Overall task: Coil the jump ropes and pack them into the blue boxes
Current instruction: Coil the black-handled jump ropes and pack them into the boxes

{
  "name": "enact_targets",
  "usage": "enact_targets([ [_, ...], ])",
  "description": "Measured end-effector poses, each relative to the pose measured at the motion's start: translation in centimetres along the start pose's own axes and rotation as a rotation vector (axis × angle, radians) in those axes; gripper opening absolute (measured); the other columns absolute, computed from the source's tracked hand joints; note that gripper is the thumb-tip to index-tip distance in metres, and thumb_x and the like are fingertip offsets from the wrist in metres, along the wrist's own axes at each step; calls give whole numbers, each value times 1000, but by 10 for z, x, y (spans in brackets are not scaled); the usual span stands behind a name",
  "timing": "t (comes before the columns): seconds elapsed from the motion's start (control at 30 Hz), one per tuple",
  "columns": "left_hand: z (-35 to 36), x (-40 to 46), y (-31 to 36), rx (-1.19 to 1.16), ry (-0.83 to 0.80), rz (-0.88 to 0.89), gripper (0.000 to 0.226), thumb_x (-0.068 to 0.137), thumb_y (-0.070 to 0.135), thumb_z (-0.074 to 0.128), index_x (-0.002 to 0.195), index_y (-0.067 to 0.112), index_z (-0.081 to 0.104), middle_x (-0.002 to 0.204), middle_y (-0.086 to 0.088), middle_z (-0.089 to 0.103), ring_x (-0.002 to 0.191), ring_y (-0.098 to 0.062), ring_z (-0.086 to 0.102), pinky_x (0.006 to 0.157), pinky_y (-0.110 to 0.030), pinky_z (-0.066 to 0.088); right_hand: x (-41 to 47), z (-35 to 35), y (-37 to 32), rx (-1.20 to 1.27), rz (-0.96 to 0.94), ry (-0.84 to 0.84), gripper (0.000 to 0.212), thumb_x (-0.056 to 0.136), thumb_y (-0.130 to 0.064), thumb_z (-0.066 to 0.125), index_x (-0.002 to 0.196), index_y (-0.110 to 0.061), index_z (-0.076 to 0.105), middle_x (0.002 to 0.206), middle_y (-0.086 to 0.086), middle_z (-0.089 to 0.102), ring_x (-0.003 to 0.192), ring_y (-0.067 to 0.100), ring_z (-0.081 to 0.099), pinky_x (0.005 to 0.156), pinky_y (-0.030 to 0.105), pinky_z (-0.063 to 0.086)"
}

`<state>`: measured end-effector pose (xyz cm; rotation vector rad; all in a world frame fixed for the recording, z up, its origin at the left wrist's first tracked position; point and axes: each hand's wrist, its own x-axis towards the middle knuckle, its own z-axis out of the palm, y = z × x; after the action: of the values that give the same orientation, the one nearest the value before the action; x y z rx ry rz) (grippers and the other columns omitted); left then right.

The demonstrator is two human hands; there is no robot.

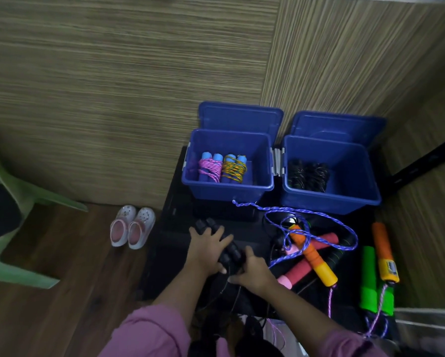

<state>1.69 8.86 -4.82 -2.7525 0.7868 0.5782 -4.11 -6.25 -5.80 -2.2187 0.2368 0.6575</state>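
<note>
Two open blue boxes stand at the back of a black table. The left box (265, 188) holds two coiled ropes with blue handles, one pink, one yellow. The right box (371, 199) holds a coiled black rope (307, 176). My left hand (207, 247) lies over a pair of black handles (209, 225) on the table. My right hand (252, 273) grips the near end of those handles, where thin black cord trails down. To the right lie loose ropes: a purple cord (288, 209), an orange-yellow handle (311, 253), a red handle (302, 269) and green handles (368, 276).
The black table (175, 210) sits in a corner of wood-patterned walls. A pair of small pink-white clogs (132, 226) stands on the wooden floor at its left. A green plastic chair (7, 202) is at the far left. Box lids lean behind the boxes.
</note>
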Motion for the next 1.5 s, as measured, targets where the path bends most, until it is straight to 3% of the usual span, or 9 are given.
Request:
enact_targets([
  [0.23, 3, -5, 0, -178, -7, -267, 82, 73, 80, 48, 138, 34, 32, 140, -7, 34, 110, -32, 54, 97, -52, 27, 7, 12, 4, -82, 29, -12, 61, 71, -20, 78, 116, -6, 38, 94, 9, 64, 86, 24, 62, 59, 20, 43],
  [0.47, 12, -7, -14, -135, -43, -15, 89, 78, 66, 59, 146, 21, 23, 157, -5, 15, 145, -22, 12, 111, -65, 7, 16, -5, 2, -93, -10, 83, 21, 83, 4, 43, 91, 0, 62, 82, 21, 67, 80, 34, 67, 70, 33, 49],
  [0.6, 21, -11, -22, -106, -7, 39, 74, 89, 44, 58, 147, 16, 22, 152, -2, 24, 141, -23, 23, 112, -66, -6, 22, -12, 0, -67, 20, 53, 22, 86, -1, 46, 97, 1, 65, 92, 22, 68, 91, 34, 65, 70, 26, 43],
  [0.7, 22, -14, -19, -121, -11, 31, 64, 91, 37, 51, 144, 14, 24, 150, -8, 26, 131, -30, 33, 114, -61, 1, 26, -20, -5, -45, 35, 39, 18, 90, -11, 51, 95, -4, 67, 97, 16, 69, 93, 26, 64, 71, 21, 39],
  [0.83, 29, -19, -22, -247, 30, 30, 63, 90, 37, 48, 142, 9, 26, 144, -10, 33, 122, -30, 40, 112, -47, 23, 30, -39, -17, 54, 28, 2, 12, 90, -17, 57, 83, -17, 67, 68, 0, 61, 41, 1, 50, 45, 21, 46],
  [0.93, 22, -25, -25, -391, 163, 41, 72, 88, 46, 41, 144, 4, 28, 138, -13, 42, 116, -29, 48, 97, -38, 40, 32, -61, -30, 179, 36, 10, 21, 91, -12, 53, 77, -17, 68, 46, -8, 52, 28, 7, 40, 31, 18, 33],
  [1.2, -32, -9, -44, -533, 440, 132, 50, 87, 45, 51, 131, 29, 34, 126, -15, 49, 94, -32, 61, 68, -42, 56, 35, -134, -81, 437, -84, -98, 26, 94, 5, 41, 85, -4, 63, 45, 1, 39, 27, 5, 23, 36, 11, 17],
  [1.37, -76, -9, -50, -581, 506, 168, 44, 92, 52, 44, 133, 42, 32, 134, -9, 39, 98, -30, 59, 81, -38, 53, 37, -178, -100, 529, -128, -210, 21, 91, 11, 45, 104, 9, 63, 43, -1, 33, 36, 8, 18, 42, 17, 21],
  [1.5, -100, -11, -47, -638, 532, 236, 40, 94, 47, 47, 134, 42, 40, 135, -7, 37, 104, -25, 57, 89, -30, 48, 36, -195, -120, 385, -139, -20, 26, 89, 10, 44, 98, 4, 68, 47, 1, 30, 39, 13, 22, 42, 19, 23],
])
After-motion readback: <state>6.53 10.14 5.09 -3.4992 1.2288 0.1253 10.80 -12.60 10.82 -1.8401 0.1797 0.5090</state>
